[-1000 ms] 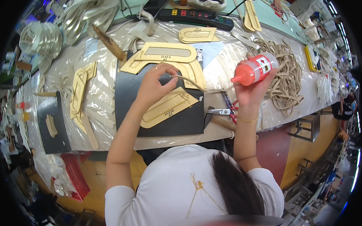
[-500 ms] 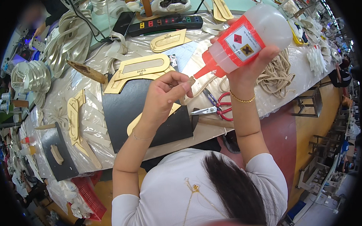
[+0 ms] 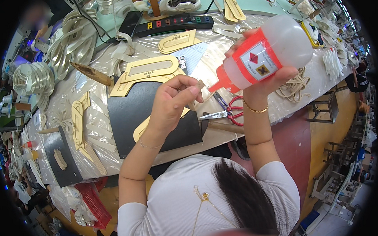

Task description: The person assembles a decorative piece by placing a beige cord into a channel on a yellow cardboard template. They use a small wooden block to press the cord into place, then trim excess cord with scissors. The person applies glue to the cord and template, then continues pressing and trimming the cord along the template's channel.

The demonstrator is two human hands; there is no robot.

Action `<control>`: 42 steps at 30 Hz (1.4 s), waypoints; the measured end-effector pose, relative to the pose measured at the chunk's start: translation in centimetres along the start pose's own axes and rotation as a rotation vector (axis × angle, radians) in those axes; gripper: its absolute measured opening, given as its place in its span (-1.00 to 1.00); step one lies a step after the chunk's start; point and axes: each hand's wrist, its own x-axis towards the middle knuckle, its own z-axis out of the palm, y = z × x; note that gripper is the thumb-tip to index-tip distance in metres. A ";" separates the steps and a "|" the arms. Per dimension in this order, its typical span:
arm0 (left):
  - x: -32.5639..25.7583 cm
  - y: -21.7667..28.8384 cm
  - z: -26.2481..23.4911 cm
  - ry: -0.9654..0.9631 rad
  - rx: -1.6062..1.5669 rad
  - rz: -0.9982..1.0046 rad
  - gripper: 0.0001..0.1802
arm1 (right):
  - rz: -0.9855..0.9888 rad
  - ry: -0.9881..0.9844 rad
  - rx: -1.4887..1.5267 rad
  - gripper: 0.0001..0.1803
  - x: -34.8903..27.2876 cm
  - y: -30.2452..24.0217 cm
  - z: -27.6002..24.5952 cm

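Note:
My left hand (image 3: pixel 174 100) pinches the end of a narrow beige strip (image 3: pixel 200 85) between thumb and fingers; the rest of the strip is partly hidden. In my right hand (image 3: pixel 266 86) is a translucent squeeze bottle (image 3: pixel 287 37) with a red band, hazard label and red nozzle. The bottle is tipped so that its nozzle points down left, its tip close beside the strip. Whether the two touch I cannot tell. Below the bottle lie red-handled scissors (image 3: pixel 217 115), blades pointing left. Under my left forearm is a black board (image 3: pixel 128 116) bearing pale yellow templates (image 3: pixel 152 69).
A pointed wooden stick (image 3: pixel 91 73) lies left of the templates. Behind them are a black power strip (image 3: pixel 174 25) and another yellow template (image 3: pixel 177 42). Coiled beige cord (image 3: pixel 294 89) rests on the plastic-covered table at right. A smaller black board (image 3: pixel 64 157) and red basket (image 3: pixel 94 206) are at left.
The bottle and my right hand have shifted slightly right and down, and the nozzle tip sits a little lower. My left hand keeps its pinch almost in place.

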 end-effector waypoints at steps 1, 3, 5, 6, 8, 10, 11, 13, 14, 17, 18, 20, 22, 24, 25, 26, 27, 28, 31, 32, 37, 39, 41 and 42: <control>0.0 0.0 -0.4 -0.010 -0.037 0.023 -0.79 | 0.026 -0.036 -0.009 0.28 0.0 -0.1 -0.2; -0.4 0.0 -1.6 -0.003 -0.070 0.078 -0.79 | 0.120 -0.160 -0.018 0.28 0.5 -0.4 -0.8; -0.8 0.3 -3.9 0.020 -0.063 0.139 -0.80 | 0.076 -0.187 -0.215 0.26 1.7 0.3 -1.1; -0.9 0.4 -5.3 0.053 -0.041 0.201 -0.78 | 0.056 -0.187 -0.297 0.25 2.5 0.8 -1.4; -1.4 0.5 -8.3 0.118 0.010 0.325 -0.73 | 0.162 -0.377 -0.656 0.11 4.0 1.4 -2.5; -2.4 0.6 -11.1 0.468 0.138 0.265 -0.65 | 0.052 -0.539 -1.072 0.03 5.6 3.2 -3.1; -2.8 0.5 -12.3 0.676 0.203 0.211 -0.60 | -0.112 -0.539 -1.251 -0.09 5.6 5.0 -2.9; -3.9 0.0 -13.9 0.921 0.352 0.338 -0.53 | 0.052 -0.716 -1.506 -0.05 5.9 7.6 -3.3; -4.5 -0.1 -14.5 1.077 0.431 0.371 -0.50 | 0.132 -0.808 -1.633 -0.03 6.0 8.9 -3.5; -6.6 -0.2 -15.5 1.088 0.671 0.443 -0.49 | 0.282 -0.885 -1.745 0.08 5.6 11.6 -3.6; -7.2 -0.3 -15.7 1.090 0.784 0.476 -0.50 | 0.234 -0.891 -1.722 0.11 5.4 11.9 -3.7; -7.8 -0.6 -15.8 1.061 0.981 0.468 -0.50 | 0.195 -0.899 -1.735 0.18 5.2 12.1 -3.4; -8.3 -1.5 -15.3 1.006 1.196 0.468 -0.48 | 0.035 -0.858 -1.520 0.03 5.3 12.5 -2.2; -8.9 -2.3 -14.6 0.905 1.253 0.455 -0.38 | -0.026 -0.841 -1.277 -0.13 6.2 13.8 0.1; -9.3 -2.8 -14.1 0.847 1.287 0.445 -0.34 | -0.089 -0.771 -1.117 -0.44 6.1 15.0 1.8; -9.7 -3.1 -13.5 0.784 1.310 0.439 -0.29 | 0.040 -0.806 -1.071 -0.53 6.3 16.3 3.5; -10.3 -3.3 -13.0 0.718 1.417 0.375 -0.21 | 0.066 -0.850 -0.945 -0.62 6.6 17.8 5.2; -11.0 -3.3 -12.5 0.647 1.512 0.313 -0.13 | 0.106 -0.873 -1.043 -0.67 6.9 19.5 6.9; -13.7 -3.1 -11.1 0.566 1.681 0.070 0.05 | 0.128 -0.898 -1.237 -0.76 7.1 24.5 11.7; -14.2 -3.1 -10.7 0.543 1.727 0.030 0.10 | 0.098 -0.832 -1.243 -0.77 6.8 25.7 12.6; -15.9 -3.0 -10.5 0.517 1.716 -0.155 0.06 | 0.269 -0.568 -1.360 -0.69 5.8 29.6 14.5; -16.0 -3.0 -10.6 0.502 1.668 -0.180 0.01 | 0.363 -0.556 -1.343 -0.70 6.0 30.0 14.5; -15.9 -2.9 -10.7 0.448 1.654 -0.152 -0.02 | 0.378 -0.559 -1.307 -0.73 6.5 29.7 14.2; -15.8 -2.8 -10.8 0.426 1.654 -0.139 -0.03 | 0.382 -0.561 -1.286 -0.75 6.8 29.3 14.0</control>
